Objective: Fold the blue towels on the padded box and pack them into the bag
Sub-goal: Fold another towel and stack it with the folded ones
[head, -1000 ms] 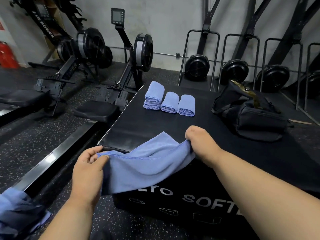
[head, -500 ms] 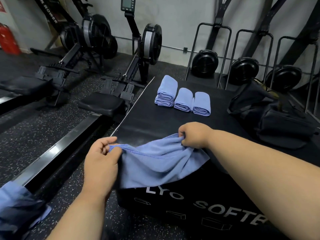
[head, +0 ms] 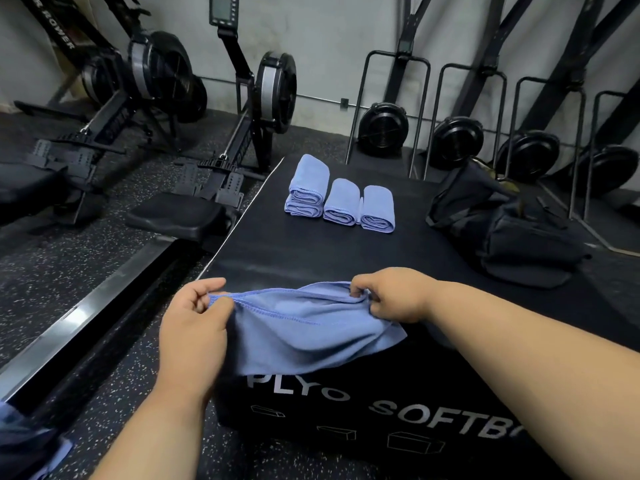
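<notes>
The left hand (head: 194,327) pinches the left end of a blue towel (head: 304,327), and the right hand (head: 391,294) pinches its bunched right end. The towel sags over the near edge of the padded box (head: 311,251). Folded towels (head: 337,200) lie far on the box; the dark bag (head: 512,230) sits right, its opening hard to make out.

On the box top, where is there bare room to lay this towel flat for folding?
The widest bare patch of the padded box lies between the folded towels at the far side and the towel that the left hand and right hand hold at the near edge. The right side is crowded by the bag.
</notes>
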{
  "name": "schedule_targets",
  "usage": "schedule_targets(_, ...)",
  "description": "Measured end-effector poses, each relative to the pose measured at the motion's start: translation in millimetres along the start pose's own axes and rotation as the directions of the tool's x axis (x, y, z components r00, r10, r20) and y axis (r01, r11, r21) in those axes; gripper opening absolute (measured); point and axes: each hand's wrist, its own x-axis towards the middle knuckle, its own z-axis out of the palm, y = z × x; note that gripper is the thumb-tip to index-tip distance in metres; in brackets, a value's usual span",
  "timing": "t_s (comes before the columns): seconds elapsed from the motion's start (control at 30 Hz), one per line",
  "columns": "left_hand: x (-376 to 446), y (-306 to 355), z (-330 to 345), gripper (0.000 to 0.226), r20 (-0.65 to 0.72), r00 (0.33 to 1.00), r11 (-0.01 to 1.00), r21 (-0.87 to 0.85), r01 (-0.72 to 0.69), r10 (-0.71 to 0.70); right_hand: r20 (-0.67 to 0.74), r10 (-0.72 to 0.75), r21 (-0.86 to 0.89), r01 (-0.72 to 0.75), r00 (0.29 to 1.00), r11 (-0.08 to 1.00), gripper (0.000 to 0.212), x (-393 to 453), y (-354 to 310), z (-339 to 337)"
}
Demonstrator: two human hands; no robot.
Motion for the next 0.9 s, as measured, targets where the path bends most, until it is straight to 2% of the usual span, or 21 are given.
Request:
schedule_targets(0.13, 3, 2, 2, 0.029, -0.020, 1.000, 1.000, 0.005, 0.005, -0.005, 0.005, 0.000, -0.122, 0.000, 1.000, 0.992, 0.016, 5, 4, -3)
schedule_targets(0.27, 6, 2, 4, 0.028, -0.036, 0.999, 1.000, 0.019, 0.019, -0.018, 0.029, 0.012, -0.211, -0.006, 0.999, 0.978, 0.014, 2, 4, -5)
schedule_targets(0.37, 6, 3, 6, 0.027, -0.034, 0.999, 1.000, 0.026, 0.015, -0.014, 0.008, 0.049, -0.212, -0.046, 0.999, 0.976, 0.025, -2, 6, -7)
schedule_targets(0.5, 7, 2, 8, 0.028, -0.030, 0.999, 0.999, 0.027, 0.027, -0.026, -0.102, 0.101, -0.136, -0.115, 0.990, 0.984, 0.018, -5, 15, -5)
schedule_targets(0.6, 6, 3, 11, 0.027, -0.030, 0.999, 0.999, 0.008, 0.031, -0.031, -0.153, 0.157, 0.042, -0.152, 0.976, 0.988, 0.025, -6, 21, 1)
schedule_targets(0.73, 5, 6, 15, 0.027, -0.035, 0.998, 0.999, -0.031, 0.045, -0.046, -0.143, 0.191, 0.196, -0.161, 0.971, 0.967, 0.024, -5, 27, 0)
schedule_targets(0.9, 5, 8, 17, 0.026, -0.024, 0.999, 0.998, -0.050, 0.048, -0.049, -0.037, 0.117, 0.209, -0.107, 0.992, 0.972, 0.016, 0, 30, -15)
